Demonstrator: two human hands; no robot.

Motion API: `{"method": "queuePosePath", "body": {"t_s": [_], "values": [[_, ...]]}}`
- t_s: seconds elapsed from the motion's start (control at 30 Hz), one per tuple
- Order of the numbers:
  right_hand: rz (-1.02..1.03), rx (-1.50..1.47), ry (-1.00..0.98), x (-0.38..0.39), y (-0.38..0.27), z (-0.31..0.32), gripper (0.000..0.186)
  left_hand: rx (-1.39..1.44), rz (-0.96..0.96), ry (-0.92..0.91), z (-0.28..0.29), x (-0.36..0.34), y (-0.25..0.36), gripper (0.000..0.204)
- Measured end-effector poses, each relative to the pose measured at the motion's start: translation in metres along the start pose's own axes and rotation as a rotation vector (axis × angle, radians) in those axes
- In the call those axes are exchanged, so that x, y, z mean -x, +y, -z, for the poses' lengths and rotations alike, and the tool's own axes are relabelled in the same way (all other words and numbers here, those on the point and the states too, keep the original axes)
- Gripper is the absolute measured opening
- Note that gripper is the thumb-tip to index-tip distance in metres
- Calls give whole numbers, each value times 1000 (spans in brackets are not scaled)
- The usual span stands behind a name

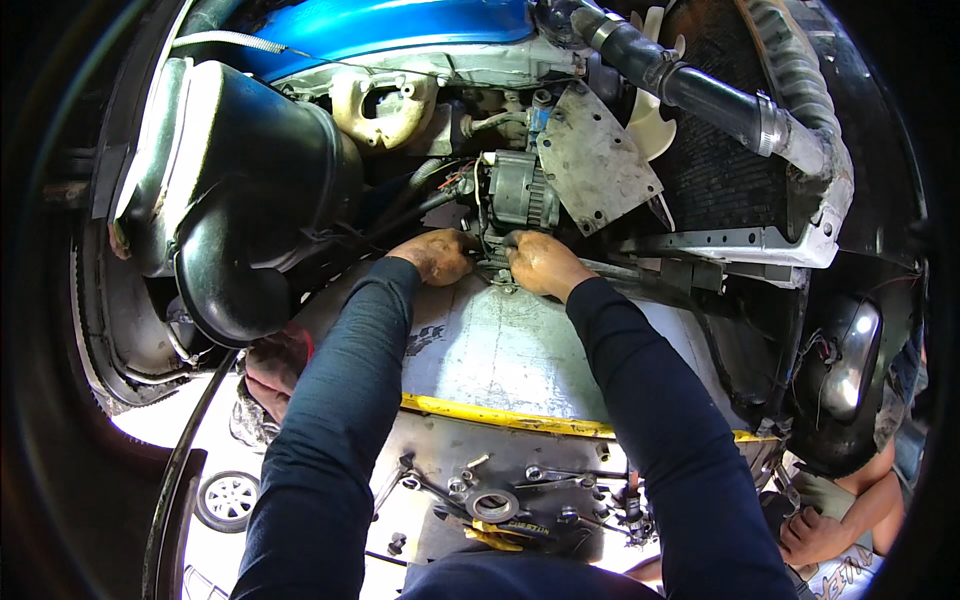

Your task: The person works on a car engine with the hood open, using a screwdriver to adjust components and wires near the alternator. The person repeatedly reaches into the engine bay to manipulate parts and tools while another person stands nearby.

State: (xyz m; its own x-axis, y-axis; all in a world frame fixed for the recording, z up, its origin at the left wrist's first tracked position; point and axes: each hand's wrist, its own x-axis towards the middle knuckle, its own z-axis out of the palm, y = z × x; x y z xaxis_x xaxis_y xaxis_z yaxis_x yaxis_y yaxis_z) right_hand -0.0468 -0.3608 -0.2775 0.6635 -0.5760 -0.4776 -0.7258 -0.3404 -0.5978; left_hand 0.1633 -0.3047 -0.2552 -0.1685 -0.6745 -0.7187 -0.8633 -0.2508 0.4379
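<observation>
My left hand and my right hand are both reached forward, side by side, just below the alternator in the engine bay. The fingers of each are curled in toward a small bolted metal bracket under the alternator. Whatever lies between the fingertips is hidden, on the left as on the right. Thin wires run down the alternator's left side to the gap between my hands. Under my wrists lies a pale, scuffed metal panel with a yellow front edge.
A black air filter housing stands left, under a blue engine cover. Right are a flat metal plate, fan, radiator and hose. Wrenches and loose parts lie on a board nearest me. Another person's hand shows lower right.
</observation>
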Motion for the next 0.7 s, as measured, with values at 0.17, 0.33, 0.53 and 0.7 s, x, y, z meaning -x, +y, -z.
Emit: {"method": "queuePosePath", "body": {"t_s": [0.17,0.33,0.53,0.7], "values": [[17,25,-77,3,17,-3,37,103,175,275,31,13,3,42],[140,139,-32,11,7,13,33,214,184,563,38,32,1,47],[337,385,209,94,-68,98,31,365,-61,755,33,47,0,49],[544,278,289,229,-119,105,28,347,41,722,39,61,-12,46]]}}
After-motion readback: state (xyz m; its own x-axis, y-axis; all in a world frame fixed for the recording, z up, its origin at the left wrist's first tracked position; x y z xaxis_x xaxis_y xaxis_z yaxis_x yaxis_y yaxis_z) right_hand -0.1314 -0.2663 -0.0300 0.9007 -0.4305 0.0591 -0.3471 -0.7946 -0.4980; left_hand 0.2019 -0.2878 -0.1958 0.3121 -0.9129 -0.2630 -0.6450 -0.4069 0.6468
